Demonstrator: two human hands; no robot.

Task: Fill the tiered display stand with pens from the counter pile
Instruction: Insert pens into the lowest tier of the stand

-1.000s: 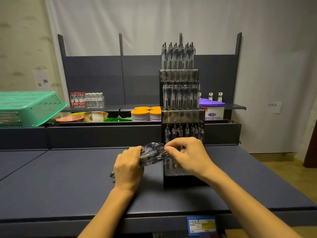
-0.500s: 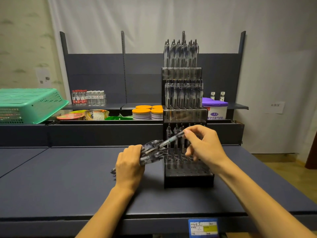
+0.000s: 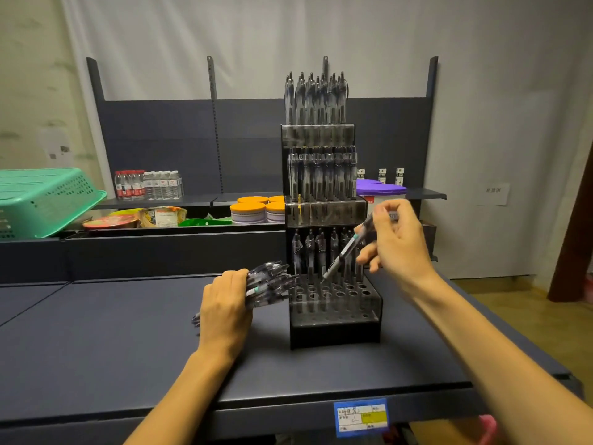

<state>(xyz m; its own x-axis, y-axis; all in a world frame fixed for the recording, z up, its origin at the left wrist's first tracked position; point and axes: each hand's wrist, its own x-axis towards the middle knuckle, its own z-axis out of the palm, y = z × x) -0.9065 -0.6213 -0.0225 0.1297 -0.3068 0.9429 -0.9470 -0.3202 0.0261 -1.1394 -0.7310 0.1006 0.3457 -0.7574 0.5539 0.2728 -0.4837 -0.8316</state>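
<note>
Right hand [image 3: 396, 242]: raised above the lowest tier, thumb and fingers pinching a single clear-barrelled pen with dark grip [image 3: 345, 252]. Pen tilted, tip down and to the left, just over the back row of holes in the bottom tier; contact with a hole not discernible.

Left hand [image 3: 226, 303]: resting on the dark grey worktop [image 3: 128, 332], fingers curled round a bundle of clear plastic pens [image 3: 269, 282]. Bundle ends pointing toward the right hand, close beside the left edge of the stand.

Black tiered display stand with clear acrylic fronts [image 3: 333, 326]: upright between the two hands. Top and second tiers packed with upright pens. Third tier holding one row of pens behind the right hand's pen. Front rows of bottom-tier holes open.

Beyond the left hand: green plastic basket [image 3: 41, 200], bottled water packs [image 3: 147, 184], orange-lidded tubs [image 3: 253, 210].
</note>
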